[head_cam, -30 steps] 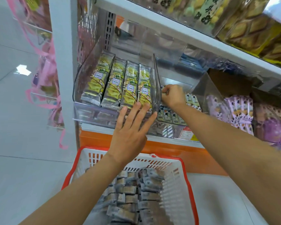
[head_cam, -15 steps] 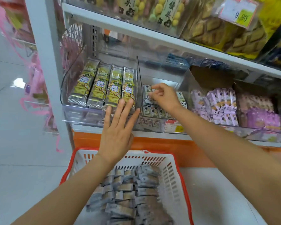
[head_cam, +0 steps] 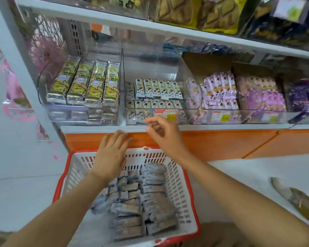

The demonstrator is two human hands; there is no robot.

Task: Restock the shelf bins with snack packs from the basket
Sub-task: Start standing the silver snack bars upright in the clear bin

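The grey snack packs (head_cam: 141, 198) are heaped in the one red-rimmed basket (head_cam: 177, 179), just beneath the left hand (head_cam: 112, 155), which is held flat, fingers straight and empty, over the basket's far rim; the right hand (head_cam: 164, 134), loosely curled and empty, is held before the shelf's front edge (head_cam: 221, 126). Four yellow packs (head_cam: 89, 82) are counted on top in the left bin (head_cam: 82, 114); small white packs (head_cam: 157, 90) fill the middle bin (head_cam: 141, 114). Half a second earlier the left hand was pressed to the left bin's front and the right was inside the middle bin; both have been lowered.
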